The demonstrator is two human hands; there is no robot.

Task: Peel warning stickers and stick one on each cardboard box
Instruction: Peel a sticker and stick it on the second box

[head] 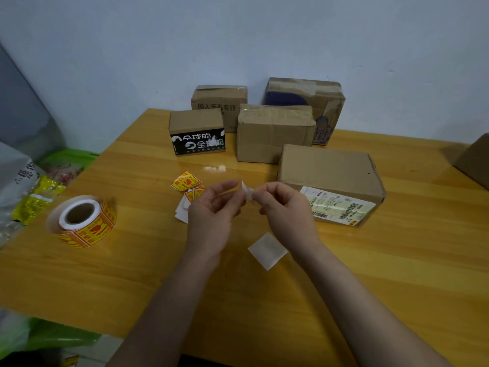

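Observation:
Over the middle of the wooden table [132, 274], my left hand [211, 207] and my right hand [285, 207] pinch one small white piece of sticker paper [247, 193] between their fingertips. Loose yellow-and-red warning stickers [186, 181] lie just left of my left hand, over white backing pieces [181, 211]. A roll of the same stickers [82, 221] lies on its side at the left. Several cardboard boxes stand behind: one with a shipping label [330, 178] nearest, a plain one [272, 132], one with black print [197, 132], and two at the back [219, 99] [307, 96].
A white backing square [267, 250] lies on the table below my right hand. Another cardboard box [476, 160] pokes in at the right edge. Plastic bags and yellow packets [34, 200] sit off the table's left side. A pale wall stands behind the boxes.

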